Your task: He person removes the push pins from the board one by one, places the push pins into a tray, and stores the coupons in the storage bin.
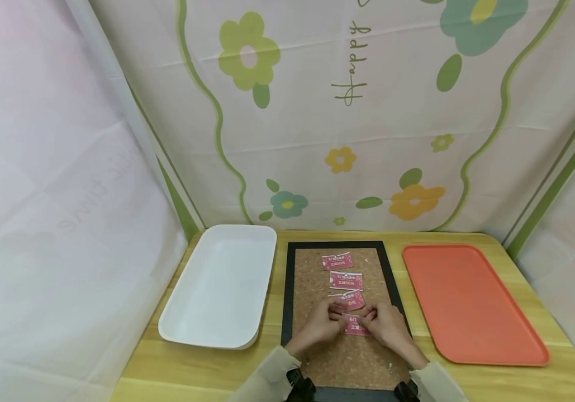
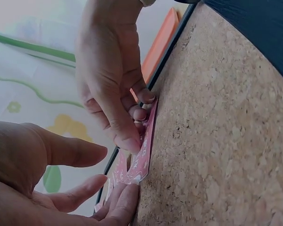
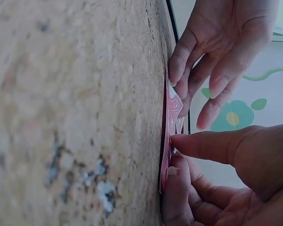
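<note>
A pink paper coupon (image 1: 353, 325) with white print lies on a cork board (image 1: 342, 365), nearest me in a column of several such coupons. My right hand (image 1: 389, 325) pinches its right end, thumb (image 3: 195, 143) on the printed face and fingers at the edge. At its left end, my left hand (image 1: 321, 324) touches the corner with its fingertips (image 2: 128, 197), the thumb held apart. Just beyond, another coupon (image 1: 353, 301) is partly covered by the left fingers. Two more coupons, a middle one (image 1: 346, 281) and a tilted far one (image 1: 337, 261), lie above it.
A black frame (image 1: 289, 290) borders the board. To its left stands a white tray (image 1: 219, 287), and an orange tray (image 1: 473, 304) lies to its right, all on a wooden table (image 1: 207, 371). Behind hangs a flower-printed cloth (image 1: 287, 128).
</note>
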{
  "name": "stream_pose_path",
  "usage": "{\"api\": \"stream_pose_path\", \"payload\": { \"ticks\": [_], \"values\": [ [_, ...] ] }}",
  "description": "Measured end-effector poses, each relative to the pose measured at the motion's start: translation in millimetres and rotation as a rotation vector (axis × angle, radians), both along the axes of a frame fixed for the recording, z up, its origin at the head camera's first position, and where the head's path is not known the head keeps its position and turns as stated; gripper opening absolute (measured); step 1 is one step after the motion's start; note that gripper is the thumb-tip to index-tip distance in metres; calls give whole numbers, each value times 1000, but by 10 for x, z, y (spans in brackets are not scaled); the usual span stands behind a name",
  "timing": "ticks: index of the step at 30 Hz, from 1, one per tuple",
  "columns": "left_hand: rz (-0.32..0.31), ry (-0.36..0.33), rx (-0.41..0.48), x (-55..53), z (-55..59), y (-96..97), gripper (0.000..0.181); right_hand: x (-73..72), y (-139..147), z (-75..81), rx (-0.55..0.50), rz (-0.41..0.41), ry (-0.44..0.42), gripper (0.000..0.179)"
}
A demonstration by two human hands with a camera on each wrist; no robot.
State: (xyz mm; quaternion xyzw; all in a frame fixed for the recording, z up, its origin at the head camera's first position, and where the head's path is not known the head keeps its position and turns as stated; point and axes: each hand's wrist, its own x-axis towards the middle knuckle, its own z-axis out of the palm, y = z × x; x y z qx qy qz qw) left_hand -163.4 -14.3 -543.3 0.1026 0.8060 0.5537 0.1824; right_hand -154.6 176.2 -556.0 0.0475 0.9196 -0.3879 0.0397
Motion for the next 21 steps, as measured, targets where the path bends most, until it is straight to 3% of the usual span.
{"api": "stream_pose_path", "payload": {
  "ticks": [11, 21],
  "values": [
    [15, -33, -37, -17, -19, 31, 25, 15, -25, 36, 13, 18, 2, 12],
    [18, 18, -35, -48, -64, 51, 21, 1, -24, 20, 4, 12, 0, 13]
  ]
}}
